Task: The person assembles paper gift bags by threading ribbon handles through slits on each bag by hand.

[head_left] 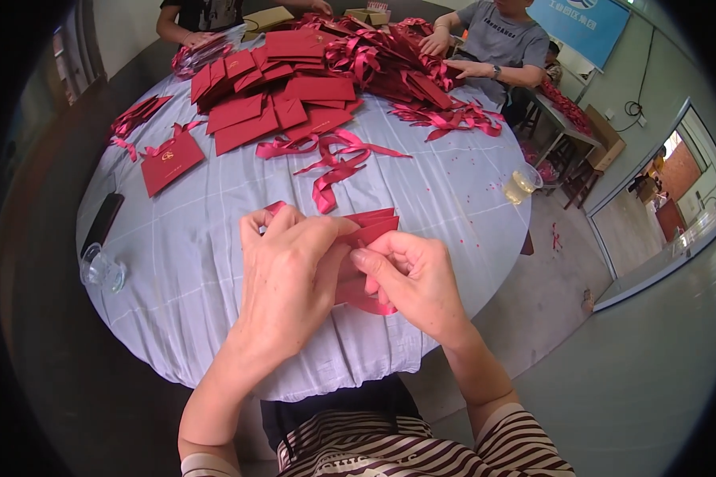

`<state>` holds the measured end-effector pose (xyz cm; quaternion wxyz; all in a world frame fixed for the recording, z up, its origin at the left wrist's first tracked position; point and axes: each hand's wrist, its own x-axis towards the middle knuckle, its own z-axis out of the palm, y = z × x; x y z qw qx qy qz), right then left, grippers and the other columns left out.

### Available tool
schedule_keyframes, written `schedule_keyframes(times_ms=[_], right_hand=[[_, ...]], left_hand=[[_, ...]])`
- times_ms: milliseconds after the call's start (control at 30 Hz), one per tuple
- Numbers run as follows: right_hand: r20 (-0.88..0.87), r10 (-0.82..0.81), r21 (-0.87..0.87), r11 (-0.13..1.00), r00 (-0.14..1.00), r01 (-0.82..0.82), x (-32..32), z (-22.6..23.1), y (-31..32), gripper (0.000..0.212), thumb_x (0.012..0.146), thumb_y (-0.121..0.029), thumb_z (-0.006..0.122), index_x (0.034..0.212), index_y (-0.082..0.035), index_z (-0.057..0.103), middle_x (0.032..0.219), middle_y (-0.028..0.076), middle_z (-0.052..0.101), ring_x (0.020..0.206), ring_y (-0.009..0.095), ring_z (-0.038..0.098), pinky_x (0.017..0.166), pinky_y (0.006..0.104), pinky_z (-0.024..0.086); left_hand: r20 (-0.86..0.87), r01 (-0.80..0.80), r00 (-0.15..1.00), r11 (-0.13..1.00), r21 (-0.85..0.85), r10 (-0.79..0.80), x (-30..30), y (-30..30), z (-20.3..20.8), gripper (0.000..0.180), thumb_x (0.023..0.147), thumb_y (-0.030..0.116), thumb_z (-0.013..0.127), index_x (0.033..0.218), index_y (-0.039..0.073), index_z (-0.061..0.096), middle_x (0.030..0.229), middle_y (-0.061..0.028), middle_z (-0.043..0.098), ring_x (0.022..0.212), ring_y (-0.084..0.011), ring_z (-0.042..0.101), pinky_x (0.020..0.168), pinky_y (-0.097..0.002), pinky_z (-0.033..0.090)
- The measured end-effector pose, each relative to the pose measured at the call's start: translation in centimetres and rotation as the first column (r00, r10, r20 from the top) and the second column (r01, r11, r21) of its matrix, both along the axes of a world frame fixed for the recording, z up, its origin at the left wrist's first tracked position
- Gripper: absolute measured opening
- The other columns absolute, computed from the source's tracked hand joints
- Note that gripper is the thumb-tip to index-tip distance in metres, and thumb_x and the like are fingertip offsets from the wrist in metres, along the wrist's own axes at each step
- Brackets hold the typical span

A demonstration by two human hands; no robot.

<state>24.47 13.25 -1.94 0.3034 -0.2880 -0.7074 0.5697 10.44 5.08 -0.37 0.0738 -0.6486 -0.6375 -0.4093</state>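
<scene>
"What takes up the most room?"

"The round tabletop with its pale cloth. Next comes the pile of red bags, at twelve o'clock."

"And the bag being handled?"

"That red bag is up in both hands, over the tabletop, just right of its middle. The left hand comes in from seven o'clock, fingers bent, thumb and forefinger gripping the bag."

"The right hand?"

"In from five. Its thumb and forefinger are pressed together at the bag's edge; what's pinched there, I can't tell."

"Anything smaller?"

"A lone bag lies at ten. Loose ribbons trail at twelve, between the pile and the hands. A dark flat case is at nine."

"The cups?"

"A clear cup just below nine, and a cup of yellowish liquid between two and three."
</scene>
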Motion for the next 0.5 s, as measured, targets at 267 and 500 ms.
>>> schedule_keyframes(times_ms=[267,500], right_hand=[[0.006,-0.014,0.064,0.998,1.0,0.014,0.1,0.1,0.3,0.019,0.089,-0.012,0.062,0.078,0.004,0.062,0.059,0.005,0.06,0.052,0.006,0.053,0.046,0.0232,0.042],[-0.047,-0.035,0.104,0.994,0.998,0.04,0.6,0.5,0.3,0.021,0.09,-0.014,0.061,0.078,0.003,0.06,0.057,0.005,0.058,0.051,0.008,0.055,0.046,0.0254,0.042]], left_hand=[[-0.114,0.001,0.993,0.998,0.066,0.006,0.9,0.0,0.1,0.025,0.072,-0.002,0.062,0.095,0.008,0.063,0.075,-0.0017,0.06,0.071,-0.0203,0.052,0.08,-0.0391,0.032],[-0.106,0.01,0.994,1.0,0.025,-0.007,1.3,0.1,0.3,0.023,0.072,-0.002,0.062,0.092,0.008,0.063,0.071,-0.0021,0.059,0.07,-0.02,0.052,0.081,-0.0396,0.032]])
